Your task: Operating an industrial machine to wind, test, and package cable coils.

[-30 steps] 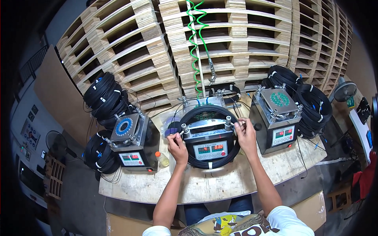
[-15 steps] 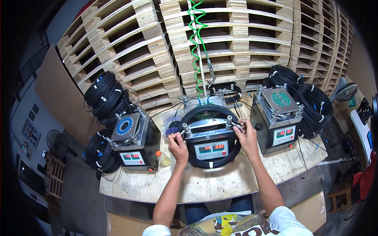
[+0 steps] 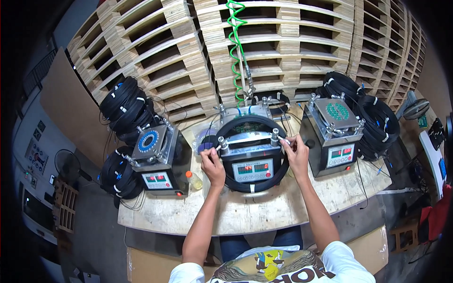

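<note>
In the middle of the bench stands a dark box-shaped machine with a digital control panel point(image 3: 252, 169) and metal corner posts. A coil of black cable point(image 3: 253, 187) hangs round its front, framing the panel. My left hand point(image 3: 213, 168) is closed on the small metal clamp lever point(image 3: 218, 148) at the front left post. My right hand point(image 3: 297, 154) pinches the matching lever at the front right post point(image 3: 275, 135). Behind the coil, the machine's top plate point(image 3: 245, 112) is partly hidden.
Similar machines stand left point(image 3: 158, 162) and right point(image 3: 336, 137), holding round fixtures with blue and green pieces. Cable coils point(image 3: 123, 104) are piled beside them. A small orange-capped bottle point(image 3: 194, 179) stands left of my hand. A green coiled air hose point(image 3: 234, 42) hangs before stacked pallets point(image 3: 278, 35).
The lit readout on the middle panel has changed, and so has the right machine's. My hands stay at the two levers, nearly unmoved; the whole view has shifted slightly.
</note>
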Demonstrator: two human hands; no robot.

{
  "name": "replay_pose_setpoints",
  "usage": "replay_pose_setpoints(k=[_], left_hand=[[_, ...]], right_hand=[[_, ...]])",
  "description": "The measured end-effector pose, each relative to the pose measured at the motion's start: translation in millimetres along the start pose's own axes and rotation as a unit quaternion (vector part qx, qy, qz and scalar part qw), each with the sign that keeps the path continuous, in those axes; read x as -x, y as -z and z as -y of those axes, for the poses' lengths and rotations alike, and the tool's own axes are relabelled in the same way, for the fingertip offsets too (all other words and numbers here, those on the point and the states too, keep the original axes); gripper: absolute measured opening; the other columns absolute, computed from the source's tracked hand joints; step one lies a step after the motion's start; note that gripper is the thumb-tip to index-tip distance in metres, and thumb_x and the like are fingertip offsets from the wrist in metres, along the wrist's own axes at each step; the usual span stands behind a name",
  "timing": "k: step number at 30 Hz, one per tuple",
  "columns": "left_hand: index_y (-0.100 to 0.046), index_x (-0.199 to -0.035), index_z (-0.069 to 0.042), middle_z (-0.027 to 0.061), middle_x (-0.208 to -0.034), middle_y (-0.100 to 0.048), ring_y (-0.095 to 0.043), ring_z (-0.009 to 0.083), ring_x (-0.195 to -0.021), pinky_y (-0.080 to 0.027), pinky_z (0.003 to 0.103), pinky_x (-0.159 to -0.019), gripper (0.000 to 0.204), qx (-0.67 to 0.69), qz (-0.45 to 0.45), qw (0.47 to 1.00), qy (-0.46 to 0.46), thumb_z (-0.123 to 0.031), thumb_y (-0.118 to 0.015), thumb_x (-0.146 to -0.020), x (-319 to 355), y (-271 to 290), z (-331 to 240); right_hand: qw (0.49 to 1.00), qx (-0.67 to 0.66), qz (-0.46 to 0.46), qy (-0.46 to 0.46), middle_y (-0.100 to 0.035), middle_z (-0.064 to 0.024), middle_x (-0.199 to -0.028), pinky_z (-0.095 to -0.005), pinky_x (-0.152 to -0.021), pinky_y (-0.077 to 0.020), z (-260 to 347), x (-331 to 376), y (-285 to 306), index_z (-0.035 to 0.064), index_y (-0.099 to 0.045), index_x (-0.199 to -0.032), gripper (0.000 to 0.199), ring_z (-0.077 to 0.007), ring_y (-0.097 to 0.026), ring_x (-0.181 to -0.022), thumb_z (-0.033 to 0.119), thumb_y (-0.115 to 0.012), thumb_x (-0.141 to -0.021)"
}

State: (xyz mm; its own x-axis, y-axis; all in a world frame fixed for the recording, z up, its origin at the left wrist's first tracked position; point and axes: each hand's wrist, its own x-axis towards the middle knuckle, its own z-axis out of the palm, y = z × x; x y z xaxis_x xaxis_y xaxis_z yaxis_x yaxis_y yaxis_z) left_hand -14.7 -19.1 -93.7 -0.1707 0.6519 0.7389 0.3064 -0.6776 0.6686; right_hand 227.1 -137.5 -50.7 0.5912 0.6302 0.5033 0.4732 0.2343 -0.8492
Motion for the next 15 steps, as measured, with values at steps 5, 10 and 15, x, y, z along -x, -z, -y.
replay_pose_setpoints(k=[5,10,15], left_hand=[[-0.054,-0.097,0.002,0.0137,-0.077,-0.058,-0.057,0.0244,-0.069,-0.046,0.038,-0.066,0.024,-0.015,0.01,1.0,-0.005,-0.02,-0.052,-0.104,-2,2,3],[-0.053,-0.096,0.002,0.014,-0.076,-0.058,-0.056,0.025,-0.067,-0.045,0.038,-0.064,0.025,-0.012,0.006,1.0,-0.019,-0.022,-0.052,-0.104,-4,3,5],[-0.052,-0.094,0.001,0.0168,-0.079,-0.06,-0.058,0.0327,-0.071,-0.046,0.042,-0.067,0.023,-0.025,0.025,0.999,-0.007,-0.02,-0.053,-0.103,-3,6,2]], right_hand=[[0.995,0.064,0.014,0.078,-0.053,-0.0039,-0.078,-0.0286,-0.056,-0.0429,-12,45,-11,0.0019,-0.055,-0.109,0.03,-0.0116,-0.051,-0.064,0.012,-0.074,-0.089],[0.905,0.306,0.209,0.209,-0.05,-0.013,-0.099,-0.0408,-0.079,-0.0389,-6,76,-18,0.0077,-0.055,-0.11,0.038,-0.0294,-0.052,-0.096,0.016,-0.076,-0.079],[0.886,0.355,0.191,0.228,-0.049,-0.0142,-0.098,-0.0427,-0.078,-0.0373,-8,76,-25,0.0057,-0.052,-0.106,0.041,-0.0319,-0.05,-0.094,0.011,-0.077,-0.074]])
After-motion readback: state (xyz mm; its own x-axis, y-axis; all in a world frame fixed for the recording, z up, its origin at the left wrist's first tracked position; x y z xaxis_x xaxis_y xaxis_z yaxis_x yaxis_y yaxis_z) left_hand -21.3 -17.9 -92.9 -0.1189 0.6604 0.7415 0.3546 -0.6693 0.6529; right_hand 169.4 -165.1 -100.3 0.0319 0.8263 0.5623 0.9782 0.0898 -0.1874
